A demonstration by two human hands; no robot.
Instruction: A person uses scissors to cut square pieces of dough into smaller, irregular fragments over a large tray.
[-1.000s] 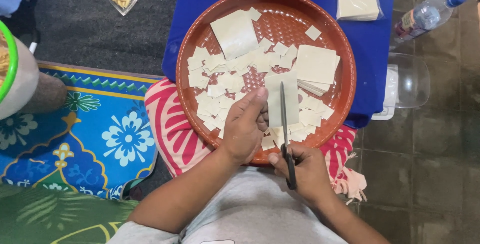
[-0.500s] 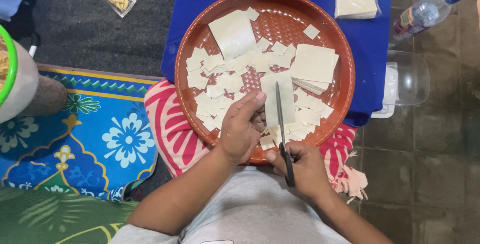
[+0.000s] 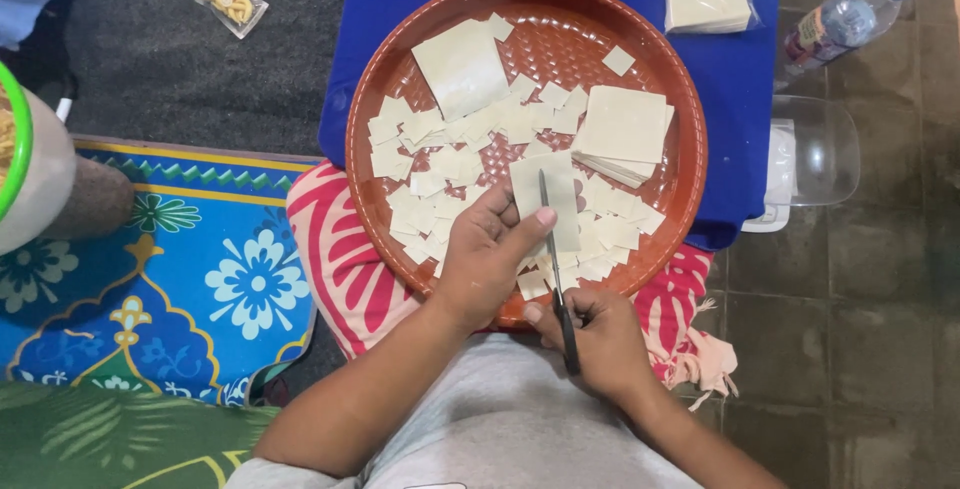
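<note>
My left hand (image 3: 487, 261) pinches a pale wrapper sheet (image 3: 547, 199) over the round brown tray (image 3: 372, 109), thumb pressed on its edge. My right hand (image 3: 597, 334), just right of that grip, is closed round the scissors (image 3: 556, 267), blades lying along the sheet. Cut squares (image 3: 440, 164) lie scattered beyond my thumb.

Around us we see a clear plastic bottle with a blue cap (image 3: 848, 17) on the tiled floor, a transparent container (image 3: 812, 157) just beside the blue board (image 3: 742, 99), a small packet of yellow snacks (image 3: 231, 2) on the dark mat, and a blue floral rug (image 3: 170, 269).
</note>
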